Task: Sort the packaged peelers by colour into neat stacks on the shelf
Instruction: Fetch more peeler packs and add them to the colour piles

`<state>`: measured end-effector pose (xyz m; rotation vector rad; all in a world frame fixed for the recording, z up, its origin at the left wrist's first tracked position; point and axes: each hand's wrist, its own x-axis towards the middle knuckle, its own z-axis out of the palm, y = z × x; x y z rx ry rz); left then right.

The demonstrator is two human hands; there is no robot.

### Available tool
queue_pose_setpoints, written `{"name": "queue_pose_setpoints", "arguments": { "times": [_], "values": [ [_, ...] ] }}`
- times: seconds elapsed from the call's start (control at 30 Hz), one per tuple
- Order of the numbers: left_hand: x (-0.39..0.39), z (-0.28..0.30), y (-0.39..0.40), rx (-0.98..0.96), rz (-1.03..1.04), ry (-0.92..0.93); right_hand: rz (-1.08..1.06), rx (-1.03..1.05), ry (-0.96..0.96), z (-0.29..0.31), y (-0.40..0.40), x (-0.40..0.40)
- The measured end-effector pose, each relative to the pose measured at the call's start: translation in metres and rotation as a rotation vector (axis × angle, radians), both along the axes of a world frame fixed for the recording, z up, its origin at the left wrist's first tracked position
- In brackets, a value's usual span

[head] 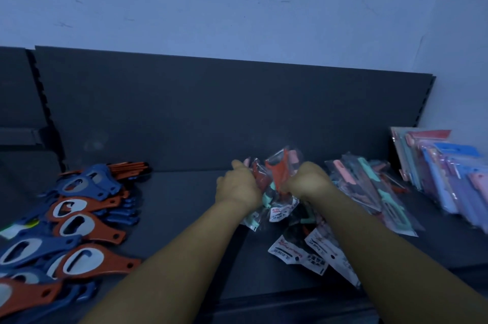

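Note:
Both my hands are in a heap of packaged peelers (287, 220) on the dark shelf (184, 191). My left hand (239, 186) grips a clear bag with a dark red peeler (260, 174). My right hand (307, 180) holds a bag with a bright red peeler (278, 169), its top standing up between the hands. Mint and pink peelers show under the hands. Loose bags with white label cards (298, 255) lie nearer to me. My fingers are mostly hidden behind the hands.
Blue and orange bottle openers (76, 215) are spread over the shelf's left side. To the right lie long packs with pink and mint handles (375, 186), and a row of pastel packs (443, 170) leans at the far right. A dark back panel (211, 107) rises behind.

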<state>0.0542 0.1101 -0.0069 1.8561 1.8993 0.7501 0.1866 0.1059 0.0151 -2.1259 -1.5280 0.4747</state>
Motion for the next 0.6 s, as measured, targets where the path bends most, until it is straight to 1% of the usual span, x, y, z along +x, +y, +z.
{"name": "queue_pose_setpoints", "arguments": {
  "times": [0.17,0.3,0.4,0.5,0.6],
  "values": [
    [0.003,0.003,0.000,0.013,-0.028,-0.090,-0.012,0.082,0.031,-0.005,-0.001,-0.006],
    [0.000,0.006,-0.001,0.003,-0.004,-0.175,-0.021,0.182,0.090,-0.005,-0.005,-0.003],
    [-0.004,0.008,-0.001,0.007,0.002,-0.240,-0.009,0.230,0.096,-0.007,-0.008,0.000],
    [-0.008,0.010,-0.004,0.052,0.011,-0.267,0.012,0.278,0.112,-0.007,-0.013,0.000],
    [-0.013,0.015,-0.007,0.146,0.029,-0.298,0.013,0.346,0.157,-0.006,-0.018,-0.001]
  ]
}}
